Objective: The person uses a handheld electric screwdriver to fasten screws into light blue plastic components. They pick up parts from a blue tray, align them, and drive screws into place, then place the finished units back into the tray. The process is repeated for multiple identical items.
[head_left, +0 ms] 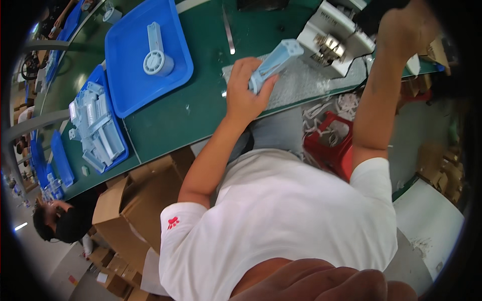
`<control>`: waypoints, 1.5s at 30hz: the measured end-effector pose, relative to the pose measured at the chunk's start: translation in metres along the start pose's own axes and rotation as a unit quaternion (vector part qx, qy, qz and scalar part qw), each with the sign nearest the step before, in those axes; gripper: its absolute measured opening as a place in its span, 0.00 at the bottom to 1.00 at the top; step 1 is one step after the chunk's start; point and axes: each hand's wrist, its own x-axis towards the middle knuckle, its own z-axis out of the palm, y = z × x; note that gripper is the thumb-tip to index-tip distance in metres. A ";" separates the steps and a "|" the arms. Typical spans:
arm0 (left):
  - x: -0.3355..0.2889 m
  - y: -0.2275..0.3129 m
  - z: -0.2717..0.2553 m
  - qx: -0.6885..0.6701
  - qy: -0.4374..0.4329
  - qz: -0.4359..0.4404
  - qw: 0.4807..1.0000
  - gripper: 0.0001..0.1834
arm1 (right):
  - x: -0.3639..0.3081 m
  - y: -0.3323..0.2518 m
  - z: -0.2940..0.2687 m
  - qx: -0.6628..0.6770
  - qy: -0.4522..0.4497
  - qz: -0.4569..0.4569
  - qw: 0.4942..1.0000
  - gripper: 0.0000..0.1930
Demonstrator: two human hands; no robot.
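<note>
My left hand (246, 93) is closed round the lower end of a long light blue plastic handle piece (277, 61). The piece tilts up to the right, its wider end close to a white machine (334, 42) with a metal mechanism at its front. My right hand (409, 30) is raised at the far right, beside the machine. Its fingers are dark and partly lost at the picture's rim, so what they hold does not show. In a blue tray (128, 95) to the left lies a light blue part (158, 62) with a round slotted head and a straight handle.
A second blue tray (123, 150) holds several light blue plastic pieces (95, 125). A metal strip (229, 32) lies on the green table (165, 130). Below the table are a red stool (329, 143) and a cardboard box (145, 200). Another person (70, 220) is at the lower left.
</note>
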 end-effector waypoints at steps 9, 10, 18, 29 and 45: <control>0.003 0.006 0.000 -0.049 0.002 0.000 0.999 0.18 | -0.012 -0.011 -0.026 0.312 -0.074 0.237 0.917 0.41; 0.000 0.004 -0.002 -0.037 0.009 0.002 0.999 0.18 | -0.007 -0.004 -0.022 0.293 -0.073 0.233 0.924 0.42; 0.000 0.004 -0.003 -0.048 0.004 -0.003 0.999 0.18 | -0.005 0.019 -0.022 0.177 -0.055 0.216 0.958 0.42; -0.002 0.002 -0.002 -0.032 0.004 0.016 0.999 0.19 | -0.013 0.026 -0.034 0.184 -0.046 0.225 0.956 0.34; 0.003 0.002 -0.001 0.000 -0.017 0.014 1.000 0.18 | -0.036 -0.019 0.016 0.416 -0.115 0.215 0.876 0.38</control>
